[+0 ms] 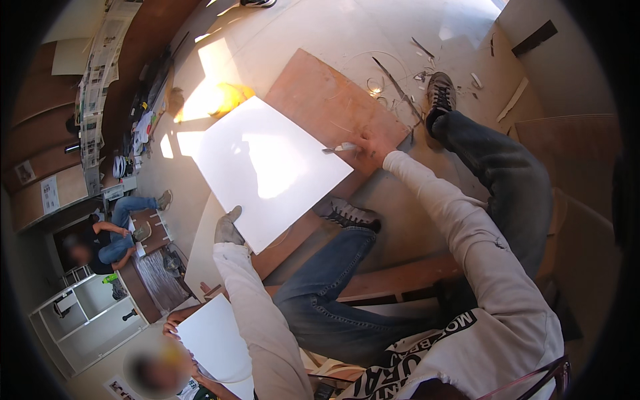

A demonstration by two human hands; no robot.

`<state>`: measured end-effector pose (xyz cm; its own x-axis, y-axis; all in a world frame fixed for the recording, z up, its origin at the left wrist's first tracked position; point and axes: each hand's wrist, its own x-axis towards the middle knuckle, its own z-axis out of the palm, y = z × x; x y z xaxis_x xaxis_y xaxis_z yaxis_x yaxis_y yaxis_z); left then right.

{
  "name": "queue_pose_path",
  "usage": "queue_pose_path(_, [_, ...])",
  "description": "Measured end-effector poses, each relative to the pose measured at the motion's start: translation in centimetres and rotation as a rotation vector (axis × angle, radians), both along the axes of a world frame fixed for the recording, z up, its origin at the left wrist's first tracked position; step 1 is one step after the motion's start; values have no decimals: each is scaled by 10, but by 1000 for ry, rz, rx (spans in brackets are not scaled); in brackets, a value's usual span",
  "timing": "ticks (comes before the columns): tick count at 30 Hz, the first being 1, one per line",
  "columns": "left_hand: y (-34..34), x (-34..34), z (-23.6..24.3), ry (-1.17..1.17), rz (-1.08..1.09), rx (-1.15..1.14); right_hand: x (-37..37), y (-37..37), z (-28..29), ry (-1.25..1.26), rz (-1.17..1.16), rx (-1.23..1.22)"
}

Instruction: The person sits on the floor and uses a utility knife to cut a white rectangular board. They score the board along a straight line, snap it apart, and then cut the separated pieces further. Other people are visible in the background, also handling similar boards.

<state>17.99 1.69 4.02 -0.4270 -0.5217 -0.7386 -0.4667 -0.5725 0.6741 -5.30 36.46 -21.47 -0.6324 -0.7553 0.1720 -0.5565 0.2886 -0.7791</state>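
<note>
A white rectangular panel lies tilted in front of me, strong sunlight glaring on its face. My left hand, in a grey glove, grips its near-left edge with the thumb on top. At the opposite edge is my right hand, bare and closed around a small pale tool with a dark, narrow tip, which looks like a utility knife. That tip reaches the panel's right edge. Beneath lies a reddish-brown board, partly covered by the panel.
Thin offcuts and strips litter the floor near my right shoe. A yellow thing lies beyond the panel. On the left, one person sits; another, close by, holds a white sheet. White shelving stands at lower left.
</note>
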Motion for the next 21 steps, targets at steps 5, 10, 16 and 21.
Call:
queue_pose_path(5, [-2,-18,6,-21,-12,-54,40,-5,6,-759,-313,-155])
queue_pose_path(10, [18,-43,22,-44,72,-125,51,-22,33,-1319,-325,-134])
queue_pose_path(16, [29,-55,79,-24,11,-136,44,-12,103,-1287,-194,-250])
queue_pose_path(21, [73,-14,153,265,-133,-43,67,83,242,-1357,-96,-441])
